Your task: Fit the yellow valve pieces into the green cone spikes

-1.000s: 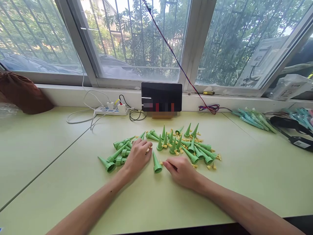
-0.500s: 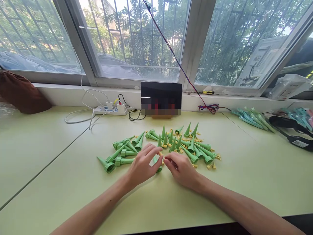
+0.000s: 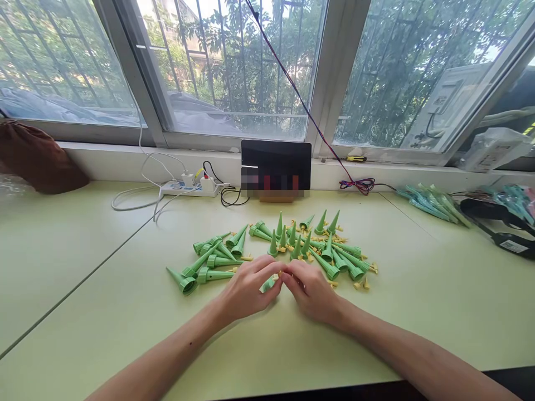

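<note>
My left hand (image 3: 253, 287) and my right hand (image 3: 308, 288) meet at the fingertips above the table. Pinched between them is a small yellow plastic piece (image 3: 281, 274), mostly covered by the fingers. Behind my left thumb shows part of a green plastic cone spike (image 3: 268, 284); whether a finger touches it I cannot tell. To the left lie several green cone spikes (image 3: 215, 275) on their sides. Several more spikes (image 3: 296, 248) stand upright beyond the hands, tips up. Small yellow pieces (image 3: 366, 283) are scattered at the right among other lying spikes (image 3: 355, 272).
A dark-screened tablet (image 3: 276, 166) stands at the back by the window. Left of it is a white power strip (image 3: 190, 188) with cables. A wire bundle (image 3: 357, 184), bagged items (image 3: 432, 203) and a black strap (image 3: 497, 223) lie right. A brown bag (image 3: 39, 159) sits far left.
My left hand has tilted lower and toward the right hand, so the fingertips of both now meet at the yellow piece. My right hand has barely moved.
</note>
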{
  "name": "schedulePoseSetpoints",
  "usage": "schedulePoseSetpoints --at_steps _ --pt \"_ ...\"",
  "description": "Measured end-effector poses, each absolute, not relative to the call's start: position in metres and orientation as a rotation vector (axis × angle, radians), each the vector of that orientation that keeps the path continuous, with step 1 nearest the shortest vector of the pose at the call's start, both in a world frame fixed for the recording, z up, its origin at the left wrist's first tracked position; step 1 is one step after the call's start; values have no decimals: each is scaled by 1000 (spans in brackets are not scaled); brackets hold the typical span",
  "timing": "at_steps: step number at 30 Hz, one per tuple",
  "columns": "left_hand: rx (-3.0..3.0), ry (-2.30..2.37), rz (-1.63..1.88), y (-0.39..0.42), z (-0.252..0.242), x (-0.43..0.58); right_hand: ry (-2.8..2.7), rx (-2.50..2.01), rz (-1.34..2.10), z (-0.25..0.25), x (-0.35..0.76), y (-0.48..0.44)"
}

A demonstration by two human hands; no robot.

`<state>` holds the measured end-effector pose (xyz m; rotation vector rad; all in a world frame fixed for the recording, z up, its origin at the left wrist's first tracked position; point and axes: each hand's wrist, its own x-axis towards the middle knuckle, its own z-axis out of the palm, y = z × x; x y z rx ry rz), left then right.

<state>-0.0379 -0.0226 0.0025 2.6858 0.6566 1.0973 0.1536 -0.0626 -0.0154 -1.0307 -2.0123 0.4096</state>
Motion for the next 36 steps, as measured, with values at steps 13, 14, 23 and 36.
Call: schedulePoseSetpoints --at_steps 13,14,23,36 --pt "2713 628 1110 -22 0 -39 -2005 -1015 458 -13 153 -63" --pt "2710 628 1108 -23 0 -38 -2003 -1012 456 -13 153 -63" --pt "2708 632 1141 -20 -2 -36 -1977 -1012 418 -16 153 -61" --pt "2682 658 1109 -18 -4 -38 -1951 -1014 376 -15 152 -62"
